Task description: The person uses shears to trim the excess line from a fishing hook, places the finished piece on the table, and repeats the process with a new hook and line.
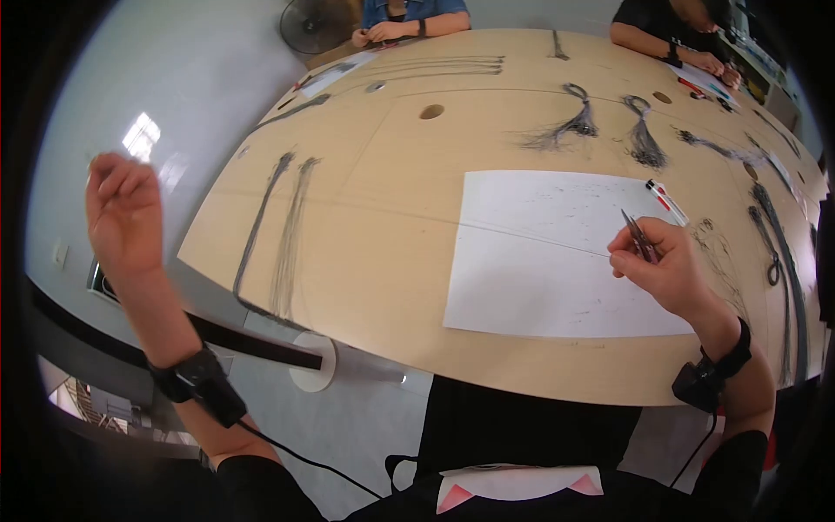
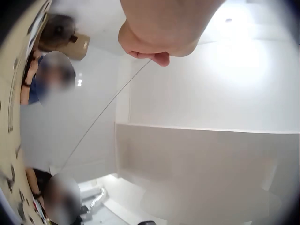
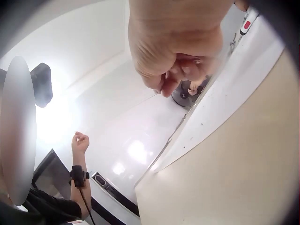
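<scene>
My left hand (image 1: 126, 213) is raised off the table's left side, its curled fingers pinching one end of a thin thread (image 2: 101, 114). That thread stretches across the table to my right hand (image 1: 668, 265), whose thumb and forefinger pinch it over a white sheet of paper (image 1: 522, 291). Dark pointed tweezers (image 1: 641, 237) are also gripped in the right hand, tips up and away from me. Small dark specks and short bits dot the paper. In the right wrist view the tweezers are hidden behind the hand.
A white and red marker (image 1: 668, 202) lies at the paper's upper right corner. Thread bundles (image 1: 261, 222) lie left, looped bundles (image 1: 644, 135) beyond the paper, and long dark strands (image 1: 783, 278) right. Two people sit across the wooden table (image 1: 391, 287).
</scene>
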A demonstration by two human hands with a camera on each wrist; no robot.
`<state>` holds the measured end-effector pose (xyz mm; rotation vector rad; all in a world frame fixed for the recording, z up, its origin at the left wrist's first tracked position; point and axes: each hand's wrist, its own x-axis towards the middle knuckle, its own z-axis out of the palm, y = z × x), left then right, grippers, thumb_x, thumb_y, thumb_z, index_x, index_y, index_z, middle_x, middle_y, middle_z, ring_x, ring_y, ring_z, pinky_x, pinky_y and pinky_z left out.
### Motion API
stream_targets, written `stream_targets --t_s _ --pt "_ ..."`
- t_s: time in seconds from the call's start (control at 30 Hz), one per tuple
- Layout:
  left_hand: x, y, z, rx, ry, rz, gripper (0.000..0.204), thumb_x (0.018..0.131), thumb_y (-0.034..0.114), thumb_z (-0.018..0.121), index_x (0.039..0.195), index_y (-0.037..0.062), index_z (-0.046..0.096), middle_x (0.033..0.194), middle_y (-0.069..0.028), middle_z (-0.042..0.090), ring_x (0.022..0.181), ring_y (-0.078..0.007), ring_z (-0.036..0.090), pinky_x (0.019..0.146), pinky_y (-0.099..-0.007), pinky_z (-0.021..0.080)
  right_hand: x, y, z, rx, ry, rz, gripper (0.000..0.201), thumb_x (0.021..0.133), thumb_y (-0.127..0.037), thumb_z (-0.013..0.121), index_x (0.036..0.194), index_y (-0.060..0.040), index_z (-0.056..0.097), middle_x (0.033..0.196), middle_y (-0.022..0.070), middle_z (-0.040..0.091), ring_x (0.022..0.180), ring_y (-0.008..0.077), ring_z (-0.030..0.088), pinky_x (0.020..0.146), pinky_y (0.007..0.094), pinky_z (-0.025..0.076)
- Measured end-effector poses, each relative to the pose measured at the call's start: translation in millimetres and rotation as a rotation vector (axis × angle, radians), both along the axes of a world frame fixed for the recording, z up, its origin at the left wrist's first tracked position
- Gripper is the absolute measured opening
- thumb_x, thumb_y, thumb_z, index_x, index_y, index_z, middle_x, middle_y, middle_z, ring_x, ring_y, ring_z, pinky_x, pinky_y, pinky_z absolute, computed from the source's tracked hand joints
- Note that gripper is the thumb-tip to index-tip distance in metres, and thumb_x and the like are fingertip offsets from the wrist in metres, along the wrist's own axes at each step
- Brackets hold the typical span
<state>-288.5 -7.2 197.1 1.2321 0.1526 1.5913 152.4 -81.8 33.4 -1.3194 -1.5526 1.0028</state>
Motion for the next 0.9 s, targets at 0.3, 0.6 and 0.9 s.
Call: stream_targets --t_s 0.3,0.6,0.9 --pt "-207 -89 54 0.106 0.108 0.446 0.011 0.084 0.009 0.044 0.086 -0.0020 0.047 0.083 -0.0056 0.053 0.053 -0.0072 0.036 0.052 -0.0209 0.031 -4 -2 2 -0.084 0.025 0.049 0.009 0.074 -0.007 0.058 0.077 0.0007 0.054 0.066 0.0019 0.054 0.059 0.0055 0.051 0.053 0.0174 0.040" --pt "-81 48 -56 -0.362 1.078 1.122 0.032 0.076 0.033 0.052 0.093 0.0063 0.055 0.086 -0.0009 0.054 0.073 -0.0085 0.047 0.058 -0.0217 0.036 -7 -1 -4 -0.131 -0.049 0.092 0.011 0.072 -0.007 0.059 0.077 0.0015 0.055 0.063 0.0007 0.053 0.054 0.0037 0.044 0.050 0.0169 0.036" --pt "-51 218 -189 -0.347 1.413 1.089 0.024 0.072 0.023 0.055 0.075 0.0003 0.061 0.062 -0.0063 0.057 0.056 -0.0143 0.052 0.052 -0.0276 0.040 -4 0 -2 -0.114 -0.190 0.062 0.012 0.070 -0.006 0.061 0.075 0.0039 0.056 0.058 0.0020 0.051 0.050 0.0036 0.040 0.045 0.0176 0.034"
